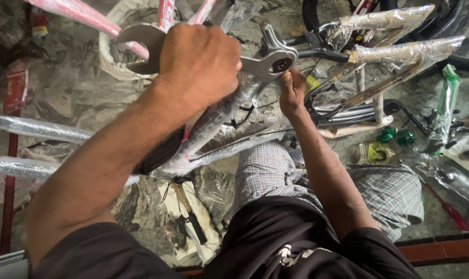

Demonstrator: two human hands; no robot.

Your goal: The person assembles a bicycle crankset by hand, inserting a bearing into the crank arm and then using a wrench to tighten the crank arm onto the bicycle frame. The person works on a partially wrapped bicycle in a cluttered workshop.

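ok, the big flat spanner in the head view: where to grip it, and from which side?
Grip the flat shank of the spanner near its open-jaw end, from above. That is likely best: the ring end sits on the fitting at the stem, so the far end gives the most leverage. The left hand wraps it there, while the right hand steadies below the ring.

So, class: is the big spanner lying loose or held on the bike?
Held: the left hand grips the spanner, its ring end sitting over a fitting above the right hand.
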